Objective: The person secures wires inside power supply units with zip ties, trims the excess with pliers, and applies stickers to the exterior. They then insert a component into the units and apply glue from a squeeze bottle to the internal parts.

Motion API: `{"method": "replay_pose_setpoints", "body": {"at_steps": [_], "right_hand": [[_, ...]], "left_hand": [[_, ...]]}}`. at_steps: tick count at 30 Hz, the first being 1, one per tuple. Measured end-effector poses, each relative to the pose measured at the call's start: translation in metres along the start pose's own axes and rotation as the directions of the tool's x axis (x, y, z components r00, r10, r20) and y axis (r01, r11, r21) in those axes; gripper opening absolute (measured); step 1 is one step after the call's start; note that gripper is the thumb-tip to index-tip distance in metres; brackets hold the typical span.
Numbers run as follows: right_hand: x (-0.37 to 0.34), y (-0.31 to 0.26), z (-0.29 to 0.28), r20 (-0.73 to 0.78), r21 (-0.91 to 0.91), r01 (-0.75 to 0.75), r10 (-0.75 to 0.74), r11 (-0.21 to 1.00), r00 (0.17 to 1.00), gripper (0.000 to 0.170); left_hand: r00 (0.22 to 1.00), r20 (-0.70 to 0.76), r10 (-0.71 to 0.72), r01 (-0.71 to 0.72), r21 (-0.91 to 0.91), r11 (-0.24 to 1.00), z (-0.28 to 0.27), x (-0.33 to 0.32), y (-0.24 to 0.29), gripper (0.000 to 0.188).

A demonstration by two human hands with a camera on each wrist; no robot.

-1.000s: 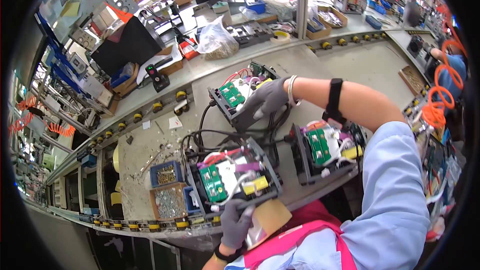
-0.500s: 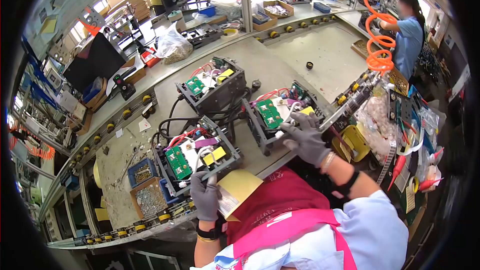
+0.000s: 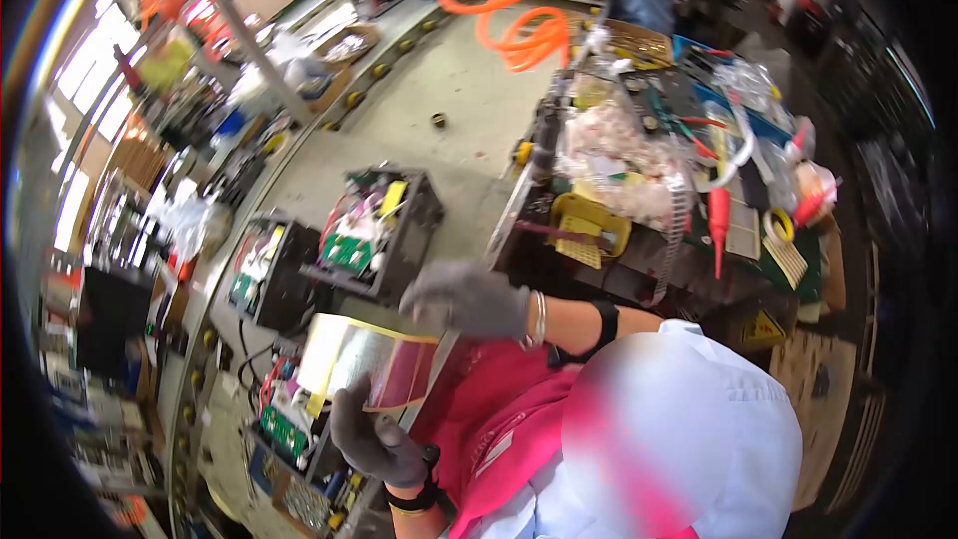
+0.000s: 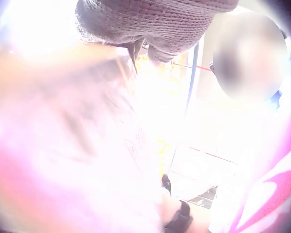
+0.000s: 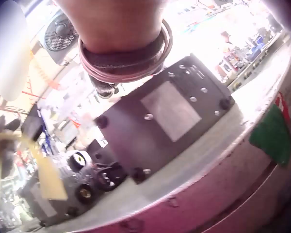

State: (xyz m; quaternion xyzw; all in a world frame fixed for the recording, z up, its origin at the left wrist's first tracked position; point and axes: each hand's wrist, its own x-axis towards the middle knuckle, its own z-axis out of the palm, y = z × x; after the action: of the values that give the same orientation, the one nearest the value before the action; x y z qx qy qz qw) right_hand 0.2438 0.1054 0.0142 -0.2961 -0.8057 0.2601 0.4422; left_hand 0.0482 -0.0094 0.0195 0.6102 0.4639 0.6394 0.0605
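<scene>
My gloved left hand point(image 3: 377, 439) pinches a glossy, yellow-edged sheet point(image 3: 344, 354) by its near edge. The sheet slants above the nearest open-topped black electronic unit point(image 3: 284, 429), hiding part of it. In the left wrist view the grey glove point(image 4: 155, 24) is at the top, with glare washing out most of the rest. My gloved right hand point(image 3: 469, 299) is just off the sheet's far corner, fingers loosely bent, nothing visible in them. Beyond it stands another unit point(image 3: 374, 235) with a green circuit board; its dark panel point(image 5: 160, 121) with a pale label fills the right wrist view.
A third unit point(image 3: 267, 274) stands behind these two, with black cables point(image 3: 247, 359) trailing beside it. Right of the bench are a yellow bin point(image 3: 589, 225), a bag of small pale parts point(image 3: 624, 160) and a red bottle point(image 3: 718, 225). An orange coiled hose point(image 3: 524, 35) hangs ahead.
The head view has swung right. My left hand has raised the sheet from beside the nearest unit. My right hand moved from the far unit to the right-hand one, then off it toward the sheet.
</scene>
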Motion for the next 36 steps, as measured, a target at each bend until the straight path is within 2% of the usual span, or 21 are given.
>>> {"method": "replay_pose_setpoints", "body": {"at_steps": [2, 3, 5, 7, 8, 9, 10, 11, 12, 14, 15, 16, 18, 21, 25, 26, 28, 31, 32, 34, 36], "right_hand": [[-0.023, -0.037, -0.017, 0.169, 0.458, -0.322, 0.275, 0.828, 0.947, 0.033], [-0.033, -0.043, -0.025, 0.143, 0.435, -0.347, 0.316, 0.831, 0.938, 0.032], [-0.050, -0.027, -0.039, -0.070, 0.148, -0.224, 0.236, 0.963, 0.969, 0.032], [-0.071, -0.013, -0.060, -0.167, -0.099, -0.161, 0.144, 0.982, 0.975, 0.029], [-0.083, -0.013, -0.076, -0.200, -0.222, -0.145, 0.101, 0.964, 0.975, 0.024], [-0.094, -0.005, -0.095, -0.338, -0.361, -0.092, -0.038, 0.928, 0.940, 0.016], [-0.110, -0.004, -0.121, -0.459, -0.266, -0.138, 0.001, 0.954, 0.888, 0.017], [-0.128, -0.006, -0.159, -0.384, -0.614, -0.179, -0.093, 0.768, 0.919, 0.019], [-0.142, -0.025, -0.189, -0.557, -0.566, -0.457, 0.091, 0.686, 0.826, 0.021], [-0.205, -0.004, -0.250, -0.808, -0.519, -0.463, -0.237, 0.718, 0.539, 0.022], [-0.228, -0.001, -0.283, -0.968, -0.207, -0.549, -0.089, 0.810, 0.235, 0.020], [-0.284, 0.019, -0.320, -0.972, -0.224, -0.649, -0.121, 0.727, 0.200, 0.023], [-0.362, 0.034, -0.351, -0.961, -0.260, -0.906, -0.181, 0.333, 0.209, 0.026], [-0.425, 0.072, -0.348, -0.964, -0.244, -0.966, -0.129, 0.081, 0.232, 0.029], [-0.403, 0.094, -0.326, -0.979, -0.095, -0.959, 0.150, 0.266, 0.138, 0.030], [-0.391, 0.097, -0.322, -0.982, -0.044, -0.979, 0.171, 0.198, 0.079, 0.028], [-0.388, 0.112, -0.327, -0.982, -0.082, -0.985, 0.158, 0.151, 0.106, 0.028], [-0.349, 0.103, -0.322, -0.952, -0.060, -0.996, 0.296, 0.066, 0.077, 0.037], [-0.344, 0.107, -0.319, -0.950, -0.147, -0.989, 0.278, -0.004, 0.140, 0.043], [-0.329, 0.107, -0.327, -0.883, -0.173, -0.971, 0.463, -0.167, 0.078, 0.048], [-0.334, 0.110, -0.329, -0.889, -0.219, -0.950, 0.446, -0.221, 0.101, 0.053]], "left_hand": [[0.967, 0.236, 0.093, -0.121, 0.104, 0.987, 0.010, 0.002, 0.002, 0.066], [0.956, 0.278, 0.095, -0.097, -0.006, 0.995, 0.026, 0.001, 0.004, 0.066], [0.865, 0.449, 0.223, -0.207, -0.086, 0.975, 0.046, 0.006, 0.007, 0.063], [0.735, 0.622, 0.272, -0.225, -0.154, 0.962, 0.065, 0.016, 0.021, 0.058], [0.743, 0.540, 0.395, -0.334, -0.212, 0.918, 0.082, 0.010, 0.017, 0.057], [0.711, 0.596, 0.374, -0.360, -0.148, 0.921, 0.085, 0.008, 0.021, 0.057], [0.679, 0.647, 0.346, -0.388, -0.084, 0.918, 0.088, 0.006, 0.024, 0.057], [0.665, 0.663, 0.344, -0.355, -0.124, 0.927, 0.089, -0.006, 0.001, 0.059], [0.721, 0.598, 0.351, -0.336, -0.142, 0.931, 0.101, 0.006, 0.022, 0.058], [0.747, 0.627, 0.222, -0.123, -0.197, 0.973, 0.102, -0.010, 0.007, 0.055], [0.741, 0.650, 0.168, -0.064, -0.181, 0.981, 0.101, -0.016, 0.002, 0.056], [0.732, 0.672, 0.113, -0.004, -0.161, 0.987, 0.099, -0.022, -0.003, 0.056], [0.711, 0.703, 0.035, 0.087, -0.138, 0.987, 0.098, -0.029, -0.008, 0.054], [0.688, 0.726, -0.012, 0.155, -0.131, 0.979, 0.101, -0.037, -0.009, 0.049], [0.678, 0.735, -0.009, 0.137, -0.113, 0.984, 0.102, -0.040, -0.008, 0.044], [0.673, 0.740, -0.005, 0.125, -0.106, 0.986, 0.101, -0.039, -0.008, 0.043], [0.641, 0.767, -0.030, 0.147, -0.084, 0.985, 0.099, -0.039, -0.008, 0.042], [0.623, 0.781, -0.039, 0.156, -0.075, 0.985, 0.098, -0.042, -0.011, 0.041], [0.621, 0.783, -0.037, 0.155, -0.076, 0.985, 0.099, -0.044, -0.012, 0.041], [0.613, 0.790, -0.016, 0.141, -0.090, 0.986, 0.101, -0.046, -0.012, 0.041], [0.621, 0.784, 0.000, 0.117, -0.092, 0.989, 0.101, -0.047, -0.011, 0.040]]}}
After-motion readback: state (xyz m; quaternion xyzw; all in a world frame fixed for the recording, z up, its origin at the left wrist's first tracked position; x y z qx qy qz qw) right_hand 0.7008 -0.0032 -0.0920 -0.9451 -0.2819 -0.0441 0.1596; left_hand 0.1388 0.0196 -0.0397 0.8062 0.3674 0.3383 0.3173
